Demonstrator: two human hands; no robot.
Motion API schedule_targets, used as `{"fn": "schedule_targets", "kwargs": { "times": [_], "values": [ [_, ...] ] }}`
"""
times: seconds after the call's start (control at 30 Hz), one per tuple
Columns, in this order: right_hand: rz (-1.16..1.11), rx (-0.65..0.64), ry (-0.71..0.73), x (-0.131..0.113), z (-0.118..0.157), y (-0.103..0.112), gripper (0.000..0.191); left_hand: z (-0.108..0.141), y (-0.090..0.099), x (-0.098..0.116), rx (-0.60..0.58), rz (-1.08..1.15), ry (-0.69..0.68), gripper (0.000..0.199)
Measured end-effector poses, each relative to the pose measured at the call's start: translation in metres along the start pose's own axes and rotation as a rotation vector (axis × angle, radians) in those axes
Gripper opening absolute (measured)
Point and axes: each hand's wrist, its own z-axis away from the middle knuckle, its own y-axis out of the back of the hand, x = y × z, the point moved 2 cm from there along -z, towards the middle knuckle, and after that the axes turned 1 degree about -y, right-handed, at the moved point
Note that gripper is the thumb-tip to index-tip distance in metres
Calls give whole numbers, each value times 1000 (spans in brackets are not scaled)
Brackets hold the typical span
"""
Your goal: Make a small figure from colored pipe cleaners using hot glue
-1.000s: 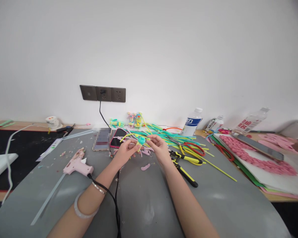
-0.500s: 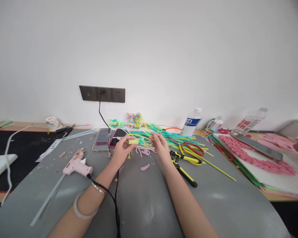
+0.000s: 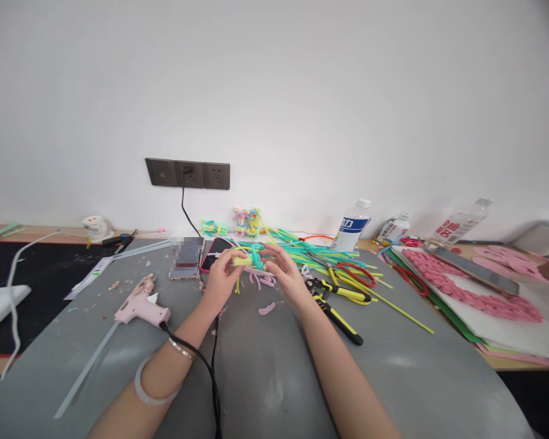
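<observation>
My left hand [image 3: 224, 272] pinches the yellow end of a small pipe-cleaner figure [image 3: 257, 256], which has a teal wrapped part on its right. Just right of that teal part is my right hand [image 3: 289, 274], its thumb and fingers apart and curved; I cannot tell whether the fingertips touch it. Behind the hands lies a loose pile of teal and yellow pipe cleaners [image 3: 297, 246]. Short lilac pieces [image 3: 268, 309] lie below the figure. Finished-looking pipe-cleaner figures [image 3: 253, 223] stand against the wall, with a green and yellow one [image 3: 214, 227] lying beside them.
A pink glue gun [image 3: 143, 308] with its black cable lies left. Yellow-black pliers [image 3: 336, 317] and red-handled scissors [image 3: 357, 274] are right of my hand. Phones [image 3: 186, 259], a bottle [image 3: 353, 225] and a pink braided piece [image 3: 466, 286] surround the grey mat. Another person's hand shows far right.
My right hand has moved left to the figure, and its fingers have spread from a pinch. The figure has shifted slightly, showing more of its teal part.
</observation>
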Motion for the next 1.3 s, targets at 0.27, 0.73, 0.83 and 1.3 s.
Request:
{"fn": "schedule_targets", "kwargs": {
  "times": [0.27, 0.73, 0.83, 1.3],
  "values": [
    [38, -112, 69, 0, 0, -2, 52, 0, -1, 8, -26, -39, -45, 8],
    [20, -173, 74, -2, 2, -9, 40, 0, -3, 9, -75, -82, -51, 17],
    [31, -165, 78, -2, 2, -8, 39, 1, -4, 8, -72, -77, -49, 16],
    [77, -162, 72, -3, 3, -8, 38, 1, -2, 16, -67, -114, -110, 17]
  ]
}}
